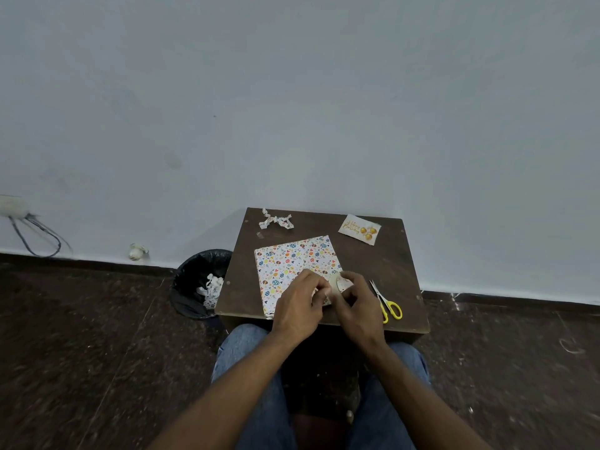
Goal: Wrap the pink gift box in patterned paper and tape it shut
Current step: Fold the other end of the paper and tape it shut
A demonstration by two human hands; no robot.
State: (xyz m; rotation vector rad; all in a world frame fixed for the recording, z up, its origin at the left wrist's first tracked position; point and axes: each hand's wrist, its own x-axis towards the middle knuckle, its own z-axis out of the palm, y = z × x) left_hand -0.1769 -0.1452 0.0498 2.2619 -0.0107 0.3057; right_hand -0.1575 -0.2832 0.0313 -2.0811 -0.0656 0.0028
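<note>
Under both hands' fingers (319, 292): wrapped box (292, 264).

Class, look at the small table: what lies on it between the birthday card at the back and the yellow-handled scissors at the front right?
Nothing: in the head view, only bare brown table shows between the birthday card and the scissors.

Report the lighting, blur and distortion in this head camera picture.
Head view: dim, even light with no glare or hard shadows; the wide-angle lens bends the dark skirting line along the wall and floor; the speckled floor smears toward the edges; the small dark wooden table, the yellow-handled scissors and the box wrapped in patterned paper are fairly sharp; both hands are slightly soft.
</note>
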